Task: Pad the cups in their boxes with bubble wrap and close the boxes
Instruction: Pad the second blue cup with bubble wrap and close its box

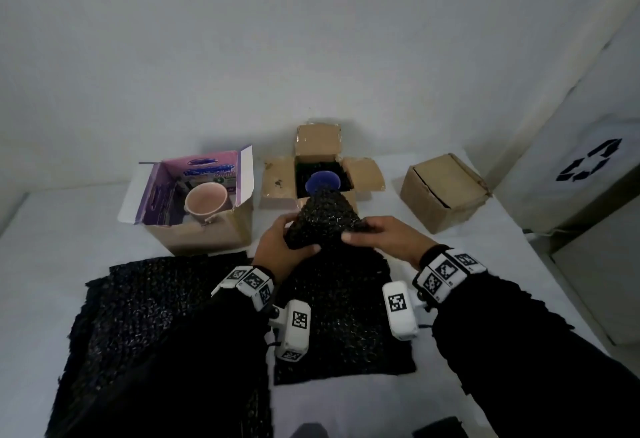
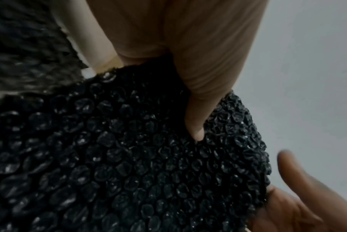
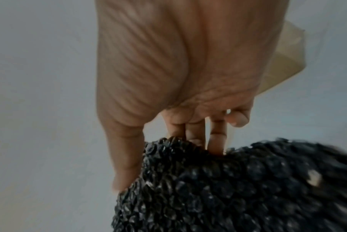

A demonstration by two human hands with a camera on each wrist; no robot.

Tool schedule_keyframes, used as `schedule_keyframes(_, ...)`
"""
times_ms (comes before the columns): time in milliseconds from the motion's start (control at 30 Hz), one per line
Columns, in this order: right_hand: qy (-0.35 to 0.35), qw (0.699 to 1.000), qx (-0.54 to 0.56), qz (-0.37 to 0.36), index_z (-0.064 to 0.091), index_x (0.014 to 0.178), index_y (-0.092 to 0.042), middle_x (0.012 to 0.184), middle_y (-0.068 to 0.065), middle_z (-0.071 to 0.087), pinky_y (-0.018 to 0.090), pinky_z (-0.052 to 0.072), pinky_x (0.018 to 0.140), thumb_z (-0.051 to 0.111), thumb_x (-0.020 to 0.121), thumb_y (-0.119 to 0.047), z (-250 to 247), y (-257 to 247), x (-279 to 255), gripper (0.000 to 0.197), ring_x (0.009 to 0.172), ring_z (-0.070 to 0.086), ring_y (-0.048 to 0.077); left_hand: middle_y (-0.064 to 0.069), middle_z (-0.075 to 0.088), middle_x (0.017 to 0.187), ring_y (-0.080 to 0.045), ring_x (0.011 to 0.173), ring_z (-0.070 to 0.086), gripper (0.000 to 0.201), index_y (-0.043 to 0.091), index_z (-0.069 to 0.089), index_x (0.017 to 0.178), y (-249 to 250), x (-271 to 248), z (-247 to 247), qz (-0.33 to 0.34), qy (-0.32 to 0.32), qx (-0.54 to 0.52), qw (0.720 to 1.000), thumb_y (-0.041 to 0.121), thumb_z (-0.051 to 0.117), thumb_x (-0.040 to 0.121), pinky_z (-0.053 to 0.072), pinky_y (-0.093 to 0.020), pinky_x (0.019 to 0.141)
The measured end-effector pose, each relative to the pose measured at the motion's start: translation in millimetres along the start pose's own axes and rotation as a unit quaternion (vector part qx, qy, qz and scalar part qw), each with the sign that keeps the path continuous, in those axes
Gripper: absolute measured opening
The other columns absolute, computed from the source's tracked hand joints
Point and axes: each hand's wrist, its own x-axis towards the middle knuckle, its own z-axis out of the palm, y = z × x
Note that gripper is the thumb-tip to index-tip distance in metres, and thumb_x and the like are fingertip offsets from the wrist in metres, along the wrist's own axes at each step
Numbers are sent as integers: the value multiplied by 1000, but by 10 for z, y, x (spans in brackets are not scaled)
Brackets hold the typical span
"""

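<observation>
A folded wad of black bubble wrap [image 1: 322, 222] is held above the table in front of the middle brown box [image 1: 277, 177], which stands open with black wrap and a blue cup [image 1: 322, 181] inside. My left hand [image 1: 280, 240] grips the wad's left side, thumb under its lower edge. My right hand [image 1: 377, 235] pinches its right side. The left wrist view shows the bubble wrap [image 2: 128, 157] with my thumb pressed into it; the right wrist view shows fingers curled onto the bubble wrap [image 3: 218, 188]. A pink cup [image 1: 206, 202] sits in the open purple-lined box [image 1: 194, 229] at left.
A shut brown box [image 1: 443, 191] stands at right. Flat sheets of black bubble wrap [image 1: 138, 299] lie on the white table [image 1: 52, 264] under my forearms. A white bin with a recycling symbol [image 1: 585, 163] stands beyond the table's right edge.
</observation>
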Motion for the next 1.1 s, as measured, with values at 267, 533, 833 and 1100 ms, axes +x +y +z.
schedule_keyframes(267,149,977,-118,-94,64,88,-9,83,4,65,36,50,78,79,77,-19,-456,-811,234,21,82,63,24,-3,71,91,-20,90,66,27,20,71,86,823,381,-609,35,-23,-71,997,37,67,65,50,-32,88)
schedule_keyframes(533,226,949,-135,-175,52,108,-23,85,1,68,34,55,75,65,86,-14,-647,-1505,423,26,70,68,18,3,67,81,-14,63,70,44,28,55,120,1419,714,-1032,115,82,25,990,7,68,83,54,-25,60)
schedule_keyframes(833,330,862,-136,-359,52,91,-21,99,6,58,25,43,76,69,70,2,-868,-1695,634,36,87,55,16,12,58,84,-11,82,59,30,26,59,87,1657,976,-972,302,238,30,923,49,72,72,49,-26,73)
schedule_keyframes(1100,309,848,-320,-289,60,91,-31,110,-11,50,34,34,87,63,73,-60,-614,-885,868,35,112,35,20,-8,54,85,-27,79,54,37,14,60,103,998,991,-560,196,149,224,943,46,54,85,45,-35,72)
